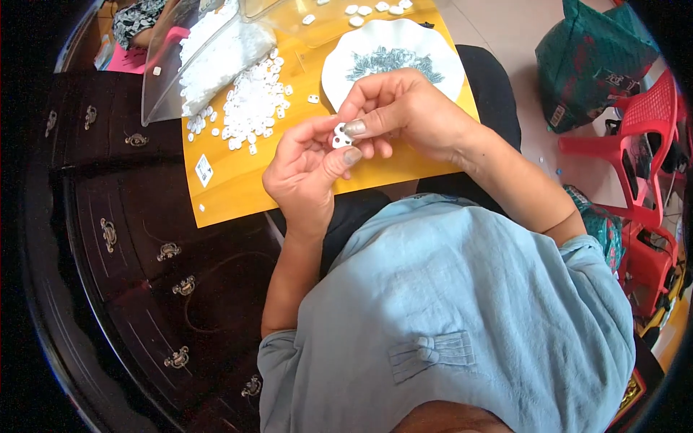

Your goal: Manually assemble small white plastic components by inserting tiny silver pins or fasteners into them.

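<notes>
A small white piece with dark round holes point(339, 139) sits between my two hands, above the front of the yellow table point(245, 198). The fingers and thumb of my left hand point(303, 169) are closed round it from the left. From the right, the thumb and forefinger of my right hand point(415, 115) pinch at its upper part. Whether the right fingers also have a tiny part in them is hidden. Just beyond them stands a white plate with a wavy rim point(332, 68), bearing a heap of small grey metal-looking pieces point(393, 65).
Left of my hands lies a pile of similar white pieces point(253, 105), spilling from a clear plastic bin point(162, 101). Several more white pieces point(356, 22) lie beyond the plate. A dark wooden drawer cabinet point(130, 195) flanks the table; a red plastic chair point(635, 130) and green bag point(585, 65) stand right.
</notes>
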The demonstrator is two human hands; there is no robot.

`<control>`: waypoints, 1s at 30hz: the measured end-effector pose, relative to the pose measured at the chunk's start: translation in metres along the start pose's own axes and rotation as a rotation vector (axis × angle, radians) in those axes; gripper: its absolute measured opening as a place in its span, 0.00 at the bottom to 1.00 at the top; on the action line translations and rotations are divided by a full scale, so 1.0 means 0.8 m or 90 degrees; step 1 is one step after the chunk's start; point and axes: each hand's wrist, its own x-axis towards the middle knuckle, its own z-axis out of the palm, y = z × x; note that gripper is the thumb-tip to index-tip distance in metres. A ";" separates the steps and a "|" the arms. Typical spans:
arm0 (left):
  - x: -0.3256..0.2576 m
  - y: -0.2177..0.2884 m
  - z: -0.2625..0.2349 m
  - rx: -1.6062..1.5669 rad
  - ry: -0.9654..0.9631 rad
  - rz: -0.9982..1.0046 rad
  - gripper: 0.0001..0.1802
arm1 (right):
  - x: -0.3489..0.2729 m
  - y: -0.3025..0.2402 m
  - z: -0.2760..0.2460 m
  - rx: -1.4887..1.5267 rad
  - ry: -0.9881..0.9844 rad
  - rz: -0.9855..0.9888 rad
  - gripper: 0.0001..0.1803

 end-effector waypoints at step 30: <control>-0.004 -0.014 0.000 0.008 -0.079 0.083 0.20 | -0.029 0.003 -0.003 0.062 -0.053 0.043 0.07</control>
